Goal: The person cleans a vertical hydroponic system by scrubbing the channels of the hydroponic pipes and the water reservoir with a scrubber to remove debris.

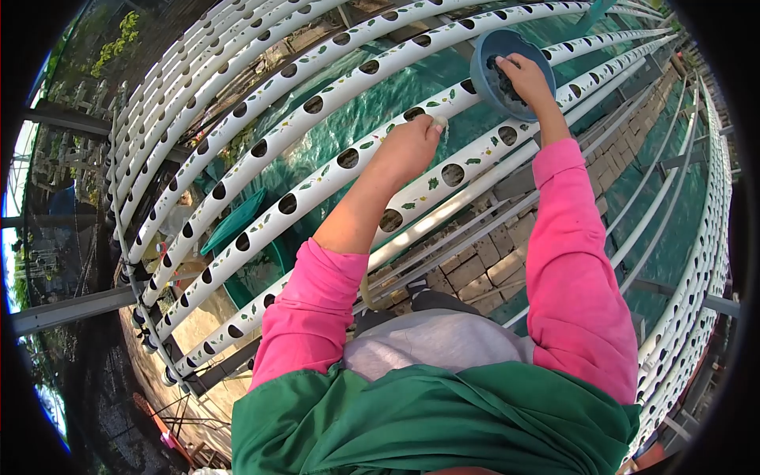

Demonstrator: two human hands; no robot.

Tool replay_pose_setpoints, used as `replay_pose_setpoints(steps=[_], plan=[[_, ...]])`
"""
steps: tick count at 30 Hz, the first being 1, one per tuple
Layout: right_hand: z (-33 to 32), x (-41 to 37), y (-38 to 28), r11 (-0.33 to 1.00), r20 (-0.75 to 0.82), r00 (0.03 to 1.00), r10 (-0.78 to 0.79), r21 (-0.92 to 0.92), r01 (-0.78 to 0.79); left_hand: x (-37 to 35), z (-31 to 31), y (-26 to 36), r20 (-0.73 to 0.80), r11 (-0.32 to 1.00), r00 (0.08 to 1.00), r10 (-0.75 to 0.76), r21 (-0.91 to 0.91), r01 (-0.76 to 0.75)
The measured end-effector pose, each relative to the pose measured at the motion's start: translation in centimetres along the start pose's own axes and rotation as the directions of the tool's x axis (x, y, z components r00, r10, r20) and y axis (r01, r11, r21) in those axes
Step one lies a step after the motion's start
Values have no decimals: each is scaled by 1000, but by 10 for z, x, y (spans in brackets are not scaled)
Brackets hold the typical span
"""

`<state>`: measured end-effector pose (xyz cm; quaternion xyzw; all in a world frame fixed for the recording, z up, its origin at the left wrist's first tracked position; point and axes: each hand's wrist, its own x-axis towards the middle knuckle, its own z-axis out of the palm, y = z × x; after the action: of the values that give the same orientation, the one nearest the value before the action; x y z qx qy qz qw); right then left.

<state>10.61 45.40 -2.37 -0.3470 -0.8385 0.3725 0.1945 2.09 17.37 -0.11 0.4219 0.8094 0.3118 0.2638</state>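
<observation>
Atop white pipes (264, 222), apparently for support within easy reach: blue bowl (514, 41). Inside it: right hand (524, 77), fingers part-curled among dark contents (497, 83), hold unclear. Near pipe hole (413, 114): left hand (408, 150), pinched closed on pale item (440, 121).

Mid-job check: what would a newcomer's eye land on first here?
Probably the bright pink sleeves reaching up from the lower middle, then the rows of white pipes with round holes sweeping across the view. Next, the blue bowl at upper right, with the right hand dipped into it.
</observation>
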Motion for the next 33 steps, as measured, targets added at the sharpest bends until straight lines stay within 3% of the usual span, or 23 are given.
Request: replay_pose_setpoints(steps=[1,4,5,6,8,10,11,13,14,16,20,24,26,27,28,29,30,31,32,33], plan=[[2,-11,-6,989,5,996,-87,120,86,-2,-1,-5,-5,1000,1000,-7,-6,7],[19,-81,-44,977,65,977,-201,84,195,-14,-3,-9,22,998,999,-49,-26,50],[32,-105,-48,964,54,962,-267,27,266,-16,1,-14,21,998,999,-43,-35,44],[52,-127,-37,908,34,921,-389,-154,390,-19,5,-19,19,998,999,-35,-44,36],[85,-157,-9,859,192,920,-343,-331,390,-23,16,-29,-3,999,1000,-7,-40,7],[93,-162,18,760,49,820,-570,-349,549,-32,19,-28,-18,999,1000,20,-34,-21],[102,-160,28,762,46,824,-565,-354,542,-37,19,-24,29,998,999,-15,-58,17],[119,-158,36,870,-294,824,-485,-261,419,-43,26,-26,70,992,996,-46,-114,54],[129,-162,37,872,-298,825,-480,-265,412,-45,31,-30,77,992,996,-41,-114,49],[149,-171,20,972,-641,734,-224,-89,219,-51,38,-34,107,995,994,-28,-88,37],[176,-213,9,964,-524,811,-262,-110,240,-67,51,-43,81,997,996,27,-75,-21],[171,-188,13,981,-629,763,-148,5,194,-81,56,-47,51,998,998,33,-47,-31],[177,-174,8,936,-770,619,156,315,156,-84,58,-54,10,1000,1000,20,18,-20],[177,-170,6,888,-760,546,354,455,58,-87,56,-55,11,999,1000,23,21,-23],[179,-173,6,887,-760,544,356,457,58,-90,55,-58,11,1000,1000,7,6,-7],[182,-177,5,535,-523,520,675,833,144,-94,54,-61,14,1000,1000,-11,-9,11],[181,-181,-4,39,-162,533,831,972,234,-97,51,-61,16,1000,1000,-9,-4,9],[194,-183,20,-215,7,708,706,955,205,-100,48,-59,21,999,999,-34,-8,35],[216,-188,38,-215,6,708,707,954,207,-102,47,-58,27,998,998,-63,-15,64],[234,-197,46,-356,134,808,574,929,99,-103,48,-60,28,998,998,-64,-15,64]])
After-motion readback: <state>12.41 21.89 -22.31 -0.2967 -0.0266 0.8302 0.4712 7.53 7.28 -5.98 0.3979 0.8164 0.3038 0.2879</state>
